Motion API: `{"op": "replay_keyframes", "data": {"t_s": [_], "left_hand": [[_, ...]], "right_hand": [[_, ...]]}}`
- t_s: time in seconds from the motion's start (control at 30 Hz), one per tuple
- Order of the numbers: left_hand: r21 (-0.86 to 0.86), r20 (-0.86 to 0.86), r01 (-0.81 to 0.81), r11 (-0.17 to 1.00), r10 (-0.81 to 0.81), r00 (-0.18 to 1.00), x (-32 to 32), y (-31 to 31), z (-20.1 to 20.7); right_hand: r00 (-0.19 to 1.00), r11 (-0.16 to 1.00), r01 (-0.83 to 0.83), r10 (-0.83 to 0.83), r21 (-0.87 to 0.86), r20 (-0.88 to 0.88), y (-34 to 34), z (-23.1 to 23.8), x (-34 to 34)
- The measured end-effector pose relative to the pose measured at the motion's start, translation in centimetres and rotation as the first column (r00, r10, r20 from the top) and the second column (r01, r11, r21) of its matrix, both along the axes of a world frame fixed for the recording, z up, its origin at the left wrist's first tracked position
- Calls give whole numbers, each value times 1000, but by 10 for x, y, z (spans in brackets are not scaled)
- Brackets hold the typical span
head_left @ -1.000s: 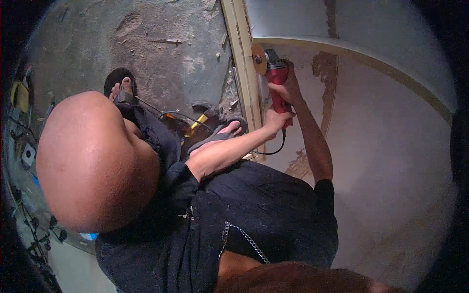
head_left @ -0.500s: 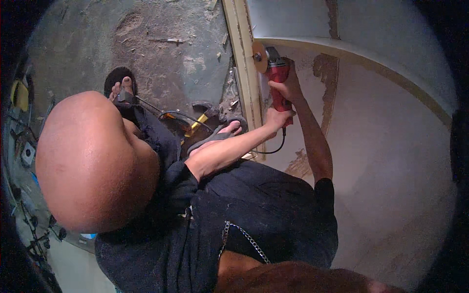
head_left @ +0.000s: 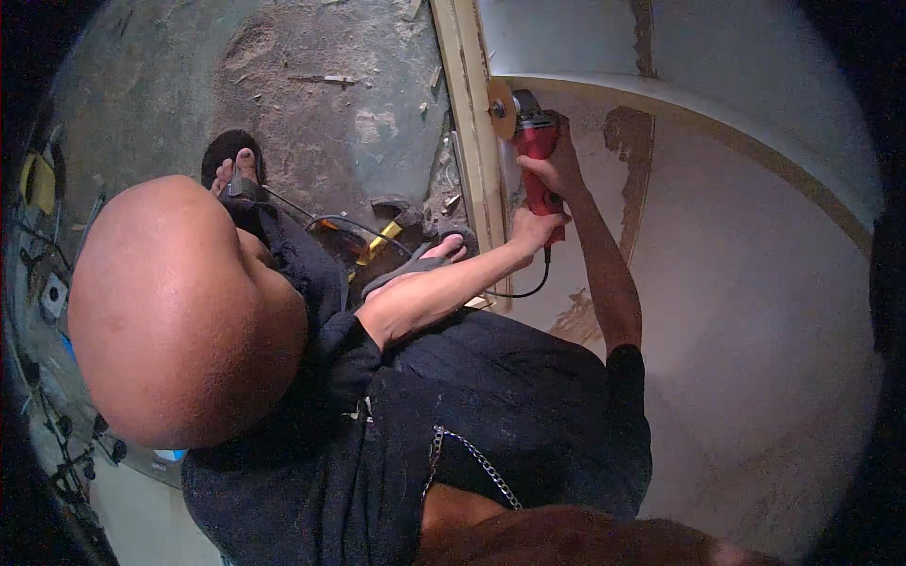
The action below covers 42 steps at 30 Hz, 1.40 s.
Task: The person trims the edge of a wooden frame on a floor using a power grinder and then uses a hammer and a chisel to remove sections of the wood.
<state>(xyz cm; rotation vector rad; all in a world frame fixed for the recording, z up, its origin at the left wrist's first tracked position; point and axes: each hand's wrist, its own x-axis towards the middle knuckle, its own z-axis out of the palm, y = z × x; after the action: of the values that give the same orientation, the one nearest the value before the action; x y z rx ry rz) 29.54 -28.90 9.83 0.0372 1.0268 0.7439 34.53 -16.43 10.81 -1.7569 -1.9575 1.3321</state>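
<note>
A red and black angle grinder with a tan cutting disc is held in both hands, its head pointing away from me. My right hand wraps round the body just behind the head. Lower down, my left hand grips the rear end, where a black cord comes out. The disc stands on edge beside a long pale wooden strip; I cannot tell whether it touches it. A curved panel edge starts close to the grinder's head and bends away to the right.
On the floor by my foot lies a hammer with a yellow handle. Dust and wood scraps litter the floor. My bent knee fills the left side. A whitish panel with brown streaks spreads to the right.
</note>
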Motion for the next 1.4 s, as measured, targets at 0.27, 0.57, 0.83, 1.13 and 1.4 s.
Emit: {"op": "replay_keyframes", "data": {"t_s": [0.27,0.57,0.83,1.13,1.4], "left_hand": [[25,-32,-39,999,40,999,13,-6,-20],[34,-51,-10,999,12,999,1,-6,2],[38,-65,43,998,-40,997,8,-16,-4],[44,-38,-5,999,7,999,5,-8,-3],[42,-61,3,999,0,998,-2,-3,6]], "right_hand": [[997,999,-35,36,-11,74,2,-5,2],[1000,999,-9,9,-39,-6,-4,4,1],[1000,998,24,-24,-55,-11,-13,1,6],[1000,1000,0,0,-21,-13,-6,-3,5],[1000,1000,1,0,19,-22,-3,1,0]]}}
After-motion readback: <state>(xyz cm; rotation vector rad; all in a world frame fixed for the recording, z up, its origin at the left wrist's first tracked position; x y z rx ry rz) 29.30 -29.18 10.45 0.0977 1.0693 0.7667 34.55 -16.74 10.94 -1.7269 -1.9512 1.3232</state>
